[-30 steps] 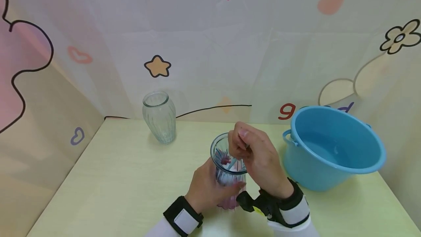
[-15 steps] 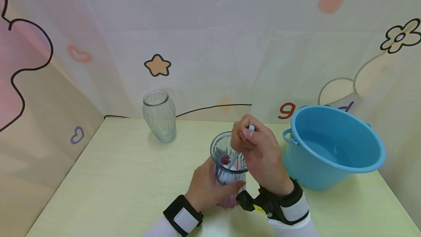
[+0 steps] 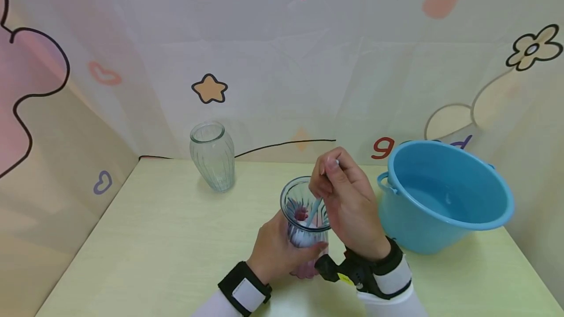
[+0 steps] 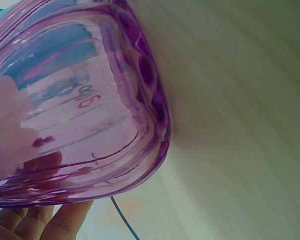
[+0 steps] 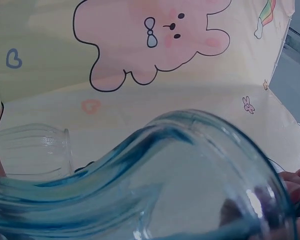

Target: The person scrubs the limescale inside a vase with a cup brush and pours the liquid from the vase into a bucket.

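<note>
A ribbed glass vase (image 3: 304, 239), bluish at its rim and pink-purple at its base, stands slightly tilted in the head view. My left hand (image 3: 278, 251) grips its side, thumb across the front; the fingers (image 4: 65, 222) show beneath the glass in the left wrist view. Over the mouth, my right hand (image 3: 348, 204) curls round a light-blue handle (image 3: 315, 212) that slants down inside. The handle leads to a whitish, sponge-like head (image 4: 7, 127), seen only through the glass. In the right wrist view the vase's blue shoulder and rim (image 5: 210, 160) fill the foreground.
A clear ribbed vase (image 3: 215, 160) stands at the back left of the pale table (image 3: 145, 238). To the right sits a blue bucket (image 3: 407, 229) with its side handle facing the vase. A printed cloth backdrop (image 3: 273, 62) rises behind the table.
My right hand has risen a little above the rim, with more of the blue handle showing below it. Its thumb now lies over the handle's top end. The left hand stays put.
</note>
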Tool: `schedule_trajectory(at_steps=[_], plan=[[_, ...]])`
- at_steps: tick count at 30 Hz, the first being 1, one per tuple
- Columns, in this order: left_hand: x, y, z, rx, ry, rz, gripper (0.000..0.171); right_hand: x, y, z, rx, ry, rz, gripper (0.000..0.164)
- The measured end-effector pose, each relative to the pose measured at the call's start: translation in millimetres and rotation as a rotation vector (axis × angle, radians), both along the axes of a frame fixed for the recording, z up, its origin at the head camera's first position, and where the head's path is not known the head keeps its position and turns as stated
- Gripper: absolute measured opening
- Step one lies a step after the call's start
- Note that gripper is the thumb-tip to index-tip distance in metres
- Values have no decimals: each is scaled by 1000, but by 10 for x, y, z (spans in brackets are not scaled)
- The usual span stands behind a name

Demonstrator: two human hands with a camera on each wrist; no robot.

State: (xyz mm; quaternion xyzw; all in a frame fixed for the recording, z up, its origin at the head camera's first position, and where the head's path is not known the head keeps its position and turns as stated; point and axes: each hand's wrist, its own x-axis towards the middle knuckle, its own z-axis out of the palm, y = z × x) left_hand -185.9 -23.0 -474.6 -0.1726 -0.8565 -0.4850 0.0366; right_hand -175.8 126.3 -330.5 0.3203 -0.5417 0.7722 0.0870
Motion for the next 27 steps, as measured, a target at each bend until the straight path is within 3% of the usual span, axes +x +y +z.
schedule_trajectory(at_steps=[10,19,27], plan=[[0,7,-7,-4,15,7,74,-6,17,-8,-81,58,-71,22],[11,17,2,-19,16,23,77,13,109,60,-235,98,-43,20],[-5,12,-11,-22,38,14,77,10,104,71,-265,112,-3,22]])
